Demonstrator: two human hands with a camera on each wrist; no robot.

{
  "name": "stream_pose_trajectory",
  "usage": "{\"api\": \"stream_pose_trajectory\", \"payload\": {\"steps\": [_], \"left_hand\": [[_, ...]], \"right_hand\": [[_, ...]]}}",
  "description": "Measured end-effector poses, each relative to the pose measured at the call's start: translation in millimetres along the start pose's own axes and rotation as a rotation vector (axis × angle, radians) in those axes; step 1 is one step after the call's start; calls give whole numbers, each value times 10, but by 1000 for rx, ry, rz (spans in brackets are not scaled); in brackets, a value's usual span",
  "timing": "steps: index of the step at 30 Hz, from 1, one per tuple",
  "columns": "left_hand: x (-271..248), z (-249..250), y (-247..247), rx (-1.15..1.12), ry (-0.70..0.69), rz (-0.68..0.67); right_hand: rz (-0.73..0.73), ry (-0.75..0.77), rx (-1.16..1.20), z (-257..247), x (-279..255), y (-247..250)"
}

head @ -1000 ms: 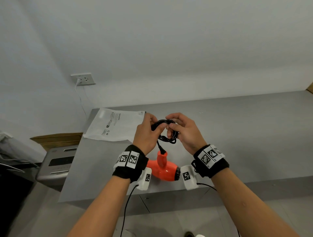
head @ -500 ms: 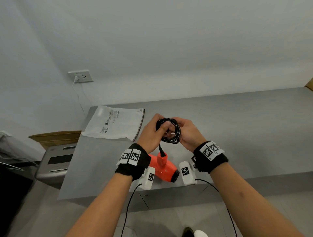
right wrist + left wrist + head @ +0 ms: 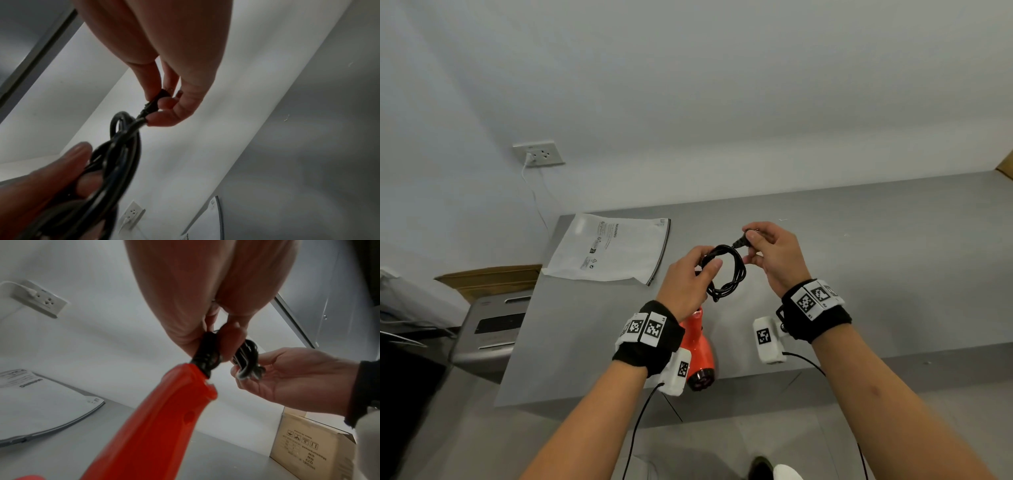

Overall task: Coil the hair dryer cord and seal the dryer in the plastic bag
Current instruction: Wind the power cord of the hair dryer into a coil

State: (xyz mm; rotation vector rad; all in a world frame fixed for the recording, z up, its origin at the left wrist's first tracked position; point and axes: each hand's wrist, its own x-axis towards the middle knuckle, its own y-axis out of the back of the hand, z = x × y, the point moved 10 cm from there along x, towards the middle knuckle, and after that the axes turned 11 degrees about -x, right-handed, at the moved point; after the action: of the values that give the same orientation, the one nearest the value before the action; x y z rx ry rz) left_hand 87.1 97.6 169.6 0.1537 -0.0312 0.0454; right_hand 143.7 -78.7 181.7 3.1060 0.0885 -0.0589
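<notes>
Cord coiled above the hair dryer

Left hand grips the black cord loops; right hand pinches its plug, clearest from the right wrist; head view alone shows the orange hair dryer lying whole.

Coiled black cord, orange dryer, apparently hanging.

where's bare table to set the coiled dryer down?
Free: the grey table right of the right hand, out to the cardboard box at its far end. A narrower strip lies between the plastic bag and the near edge. Crowded: the middle, where the left hand holds the coiled cord above the hair dryer.
</notes>
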Motion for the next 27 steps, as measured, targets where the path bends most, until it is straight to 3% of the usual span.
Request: {"api": "stream_pose_trajectory", "payload": {"steps": [4, 9, 12, 15, 20, 24, 27], "left_hand": [[-26, -79, -21, -148, 39, -25], [19, -10, -49, -24, -31, 8], [56, 10, -233, 19, -90, -80], [47, -104, -468, 30, -66, -204], [-11, -380, -516, 73, 45, -224], [-175, -837, -429, 539, 49, -272], [-350, -1372, -312, 768, 192, -291]], "right_hand": [[-52, -77, -41, 100, -57, 26], [149, 90, -572, -75, -196, 208], [-52, 111, -682, 48, -330, -103], [-137, 56, -614, 282, -381, -209], [9, -99, -401, 865, -128, 156], [81, -255, -190, 1284, -54, 447], [160, -385, -77, 1692, -52, 661]]}}
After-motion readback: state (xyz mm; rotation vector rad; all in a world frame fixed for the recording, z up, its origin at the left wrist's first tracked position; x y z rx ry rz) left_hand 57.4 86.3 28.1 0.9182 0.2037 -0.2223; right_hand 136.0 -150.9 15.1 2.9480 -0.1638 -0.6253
